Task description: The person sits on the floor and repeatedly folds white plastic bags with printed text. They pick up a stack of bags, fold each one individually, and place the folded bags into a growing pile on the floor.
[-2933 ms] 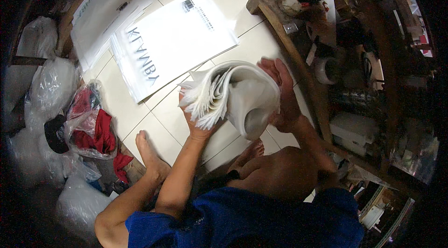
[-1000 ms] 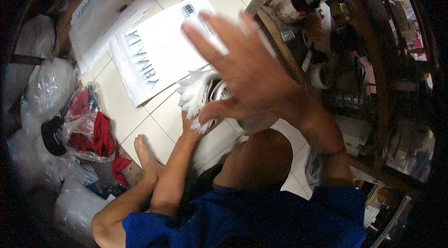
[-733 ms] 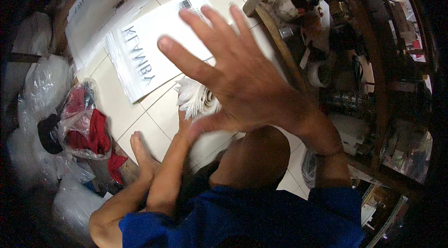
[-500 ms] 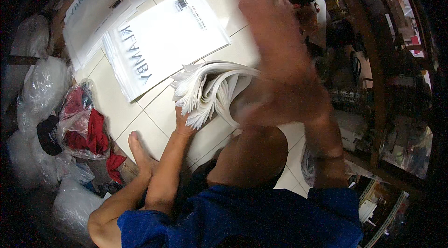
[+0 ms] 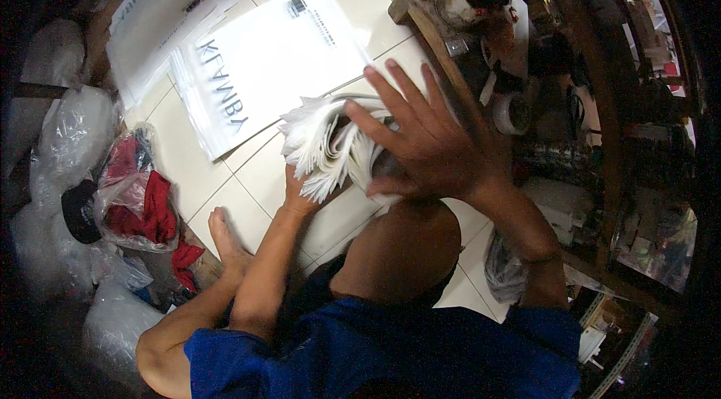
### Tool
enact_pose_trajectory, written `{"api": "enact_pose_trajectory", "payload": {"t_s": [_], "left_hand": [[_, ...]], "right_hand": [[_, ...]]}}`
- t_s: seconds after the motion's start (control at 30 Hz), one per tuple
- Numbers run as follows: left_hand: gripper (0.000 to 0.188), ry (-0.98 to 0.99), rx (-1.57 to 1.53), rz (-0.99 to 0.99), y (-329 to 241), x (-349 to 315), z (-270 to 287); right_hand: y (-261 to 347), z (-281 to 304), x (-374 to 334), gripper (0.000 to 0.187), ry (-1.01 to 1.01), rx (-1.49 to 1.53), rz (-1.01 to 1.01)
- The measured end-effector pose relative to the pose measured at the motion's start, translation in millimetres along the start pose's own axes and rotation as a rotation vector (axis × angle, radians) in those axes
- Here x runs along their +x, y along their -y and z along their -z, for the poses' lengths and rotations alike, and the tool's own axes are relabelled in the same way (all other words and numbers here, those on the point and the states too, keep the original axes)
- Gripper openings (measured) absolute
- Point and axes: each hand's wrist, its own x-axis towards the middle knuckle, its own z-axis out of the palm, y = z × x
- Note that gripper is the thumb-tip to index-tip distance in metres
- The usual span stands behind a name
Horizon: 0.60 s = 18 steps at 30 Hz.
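A thick bundle of thin white sheets [image 5: 330, 140], curled over on itself with its edges fanned out, is held above the floor in front of my knee. My left hand [image 5: 299, 192] grips it from below on its near left side; most of those fingers are hidden beneath. Over the right end of the bundle my right hand [image 5: 428, 140] is open, fingers spread, thumb near its lower edge. Whether its palm touches the sheets I cannot tell. Beyond the bundle lies a neat stack of white plastic bags [image 5: 270, 61] with dark lettering on the tiled floor.
Another stack of similar bags [image 5: 154, 34] lies at the far left. Clear plastic sacks [image 5: 75, 132], a bag with red cloth [image 5: 139, 207] and a dark cap [image 5: 79, 211] line the left side. To the right stands a cluttered wooden shelf [image 5: 432, 31] with a tape roll [image 5: 512, 113].
My right hand, blurred and raised high before, has come down toward the bundle with its fingers spread. The left hand keeps its hold in nearly the same place.
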Motion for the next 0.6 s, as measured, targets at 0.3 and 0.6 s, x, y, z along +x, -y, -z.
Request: {"api": "enact_pose_trajectory", "payload": {"t_s": [0.3, 0.6], "left_hand": [[0.067, 0.016, 0.039, -0.060, -13.1, 8.7, -6.5], [0.077, -0.169, -0.325, 0.079, 81.3, 4.2, -15.6]], "right_hand": [[7.2, 15.1, 23.8, 0.110, -0.129, 0.032, 0.033], [-14.6, -112.7, -126.8, 0.087, -0.541, 1.280, -1.099]]}}
